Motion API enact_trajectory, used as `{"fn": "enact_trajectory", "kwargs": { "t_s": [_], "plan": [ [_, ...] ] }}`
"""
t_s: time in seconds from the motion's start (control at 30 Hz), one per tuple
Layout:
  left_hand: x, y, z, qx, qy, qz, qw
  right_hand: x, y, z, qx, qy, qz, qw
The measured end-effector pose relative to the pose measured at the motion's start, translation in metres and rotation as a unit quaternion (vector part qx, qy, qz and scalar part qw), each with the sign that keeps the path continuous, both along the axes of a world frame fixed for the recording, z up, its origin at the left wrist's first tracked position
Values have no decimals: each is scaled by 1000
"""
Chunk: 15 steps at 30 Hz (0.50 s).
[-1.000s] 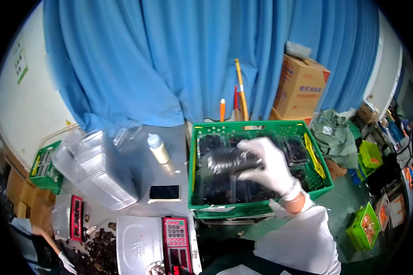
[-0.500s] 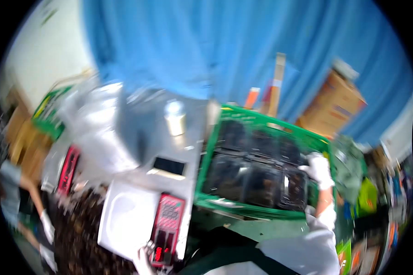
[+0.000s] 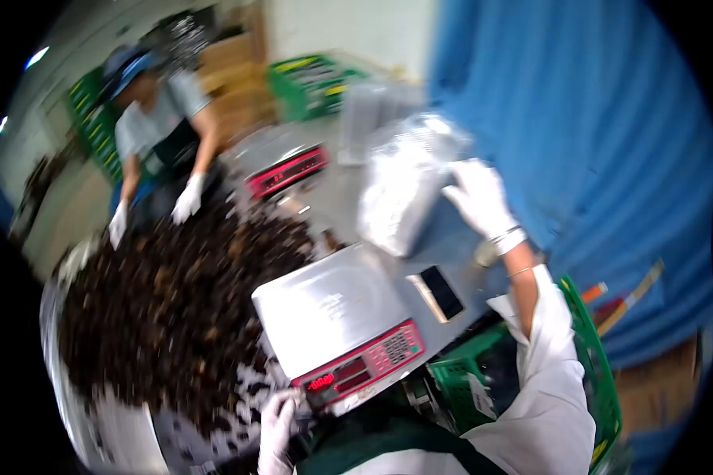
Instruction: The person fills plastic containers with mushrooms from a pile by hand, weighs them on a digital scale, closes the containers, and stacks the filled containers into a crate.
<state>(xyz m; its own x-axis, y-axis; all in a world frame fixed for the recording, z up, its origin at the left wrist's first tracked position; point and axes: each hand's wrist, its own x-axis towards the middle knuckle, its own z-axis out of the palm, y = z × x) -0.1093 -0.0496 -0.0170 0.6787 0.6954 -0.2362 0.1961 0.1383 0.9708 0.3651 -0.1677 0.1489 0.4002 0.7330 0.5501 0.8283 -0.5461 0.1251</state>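
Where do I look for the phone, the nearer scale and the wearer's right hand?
Phone [image 3: 440, 293]: head view, on its dark screen.
Nearer scale [image 3: 333, 311]: head view, on its metal plate.
Right hand [image 3: 482, 199]: head view, on its gloved middle.

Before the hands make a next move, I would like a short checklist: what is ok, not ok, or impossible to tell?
1. Right hand at the stack of clear containers: ok, beside it; whether the fingers touch it, cannot tell.
2. Left hand free: cannot tell, it is by the nearer scale's display corner, its grip unclear.
3. Nearer scale's digits readable: not ok, lit red but blurred.
4. Phone off that scale: ok, it lies beside it.
5. Co-worker's hands away from that scale: ok, they are at the dark heap's far side.
6. Green crate's contents: cannot tell, the sleeve hides much.
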Motion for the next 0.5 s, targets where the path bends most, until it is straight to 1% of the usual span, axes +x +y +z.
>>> {"fn": "enact_trajectory", "kwargs": {
  "t_s": [0.03, 0.07, 0.1, 0.13, 0.17, 0.2, 0.23, 0.27, 0.3, 0.33, 0.37, 0.43, 0.5],
  "plan": [
    [-13, -2, -3, -10, -4, 50, 999, 1, 15, -2, 6, 29, 20, 999],
    [-25, -4, -3, -33, -8, 86, 996, 15, 28, -22, 21, -32, 28, 999],
    [-34, -6, -7, -54, -20, 122, 991, 15, 40, -23, -36, 40, 23, 998],
    [-45, -10, -15, -52, -27, 143, 988, 22, 47, -34, -53, 46, 12, 997],
    [-56, -14, -25, -47, -40, 160, 985, 38, 47, -48, -18, 1, 40, 999],
    [-63, -17, -32, -54, -43, 173, 983, 32, 51, -45, 2, -12, 52, 999],
    [-65, -22, -33, -98, -53, 204, 973, 34, 50, -42, 14, 19, 62, 998],
    [-67, -25, -43, -99, -58, 210, 971, 41, 49, -44, -2, 31, 26, 999],
    [-70, -27, -56, -102, -59, 212, 970, 37, 50, -42, 22, 52, 34, 998],
    [-67, -31, -60, -75, -63, 218, 971, 37, 50, -38, 16, 64, 30, 997],
    [-64, -31, -55, -64, -48, 207, 975, 39, 50, -37, 10, 75, 22, 997],
    [-60, -27, -50, -29, -2, 168, 985, 49, 51, -36, 21, 63, 38, 997],
    [-60, -24, -55, -15, 18, 128, 991, 51, 51, -34, 38, 117, 31, 992]
  ]
}}
